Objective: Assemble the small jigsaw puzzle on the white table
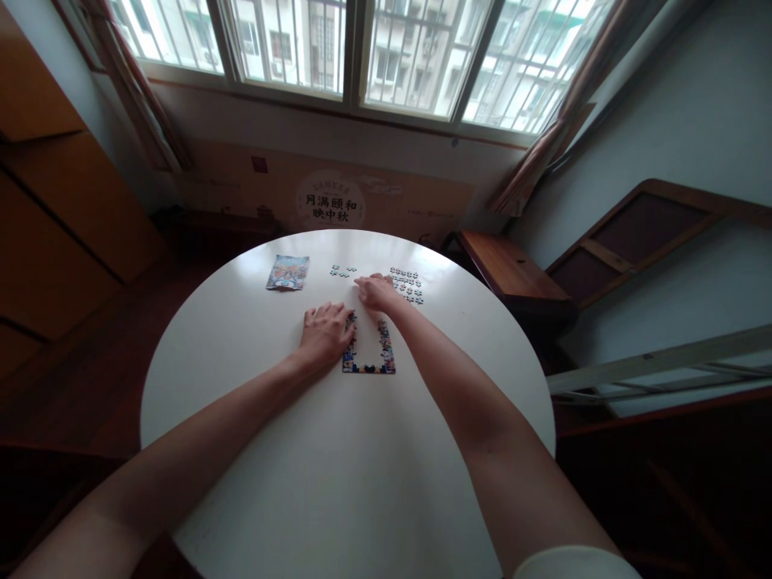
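Multicoloured, flat, rectangular jigsaw border [387,344] lies on one smooth, round white table [338,458]. The left hand [326,326], fingers bent and slightly apart, rests on the border's left side. The right hand [374,290] has gathered fingertips near the far end; whether they grip anything cannot be told. Farther lie two groups of small knobbed puzzle pieces [405,274] and one thin printed sheet [288,272]. Behind stands one metal-barred glass window [289,48].

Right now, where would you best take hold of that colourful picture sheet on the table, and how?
Probably pinch the picture sheet at its near right corner, coming from the near right with the left hand: the sheet lies roughly flat, and that corner is nearest the hand.
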Available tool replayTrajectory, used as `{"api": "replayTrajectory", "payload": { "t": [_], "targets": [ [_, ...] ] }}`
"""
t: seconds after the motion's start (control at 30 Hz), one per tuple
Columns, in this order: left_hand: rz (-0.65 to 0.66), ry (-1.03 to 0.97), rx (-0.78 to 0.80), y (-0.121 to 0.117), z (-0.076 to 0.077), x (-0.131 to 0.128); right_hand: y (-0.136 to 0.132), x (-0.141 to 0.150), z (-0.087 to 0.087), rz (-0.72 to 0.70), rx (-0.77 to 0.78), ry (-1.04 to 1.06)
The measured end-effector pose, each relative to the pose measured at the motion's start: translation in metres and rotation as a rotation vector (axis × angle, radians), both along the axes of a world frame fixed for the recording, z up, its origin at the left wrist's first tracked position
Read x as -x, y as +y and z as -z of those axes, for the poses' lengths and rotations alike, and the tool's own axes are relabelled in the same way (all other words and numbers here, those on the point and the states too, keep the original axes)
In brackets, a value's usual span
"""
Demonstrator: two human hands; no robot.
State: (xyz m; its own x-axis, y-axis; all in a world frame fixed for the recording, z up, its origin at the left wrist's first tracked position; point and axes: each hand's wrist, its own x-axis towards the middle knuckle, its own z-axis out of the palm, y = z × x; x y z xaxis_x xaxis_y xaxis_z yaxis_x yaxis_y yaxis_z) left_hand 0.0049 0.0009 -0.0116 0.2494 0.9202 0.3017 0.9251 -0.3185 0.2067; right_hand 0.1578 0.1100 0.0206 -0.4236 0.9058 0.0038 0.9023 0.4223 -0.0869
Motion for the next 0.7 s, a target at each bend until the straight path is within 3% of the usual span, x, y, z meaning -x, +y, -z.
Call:
{"api": "replayTrajectory", "payload": {
  "t": [0.33, 0.5, 0.7],
  "targets": [
    [0.014, -0.003, 0.000, 0.001, 0.001, 0.002, -0.046, -0.035, 0.002, -0.039, -0.011, 0.207],
    [0.008, -0.017, 0.013, 0.001, 0.001, 0.002, -0.058, -0.058, 0.002, -0.084, -0.007, 0.288],
    [0.016, -0.012, 0.005, 0.002, 0.002, 0.003, -0.065, -0.083, 0.008, -0.033, -0.019, 0.281]
  ]
}}
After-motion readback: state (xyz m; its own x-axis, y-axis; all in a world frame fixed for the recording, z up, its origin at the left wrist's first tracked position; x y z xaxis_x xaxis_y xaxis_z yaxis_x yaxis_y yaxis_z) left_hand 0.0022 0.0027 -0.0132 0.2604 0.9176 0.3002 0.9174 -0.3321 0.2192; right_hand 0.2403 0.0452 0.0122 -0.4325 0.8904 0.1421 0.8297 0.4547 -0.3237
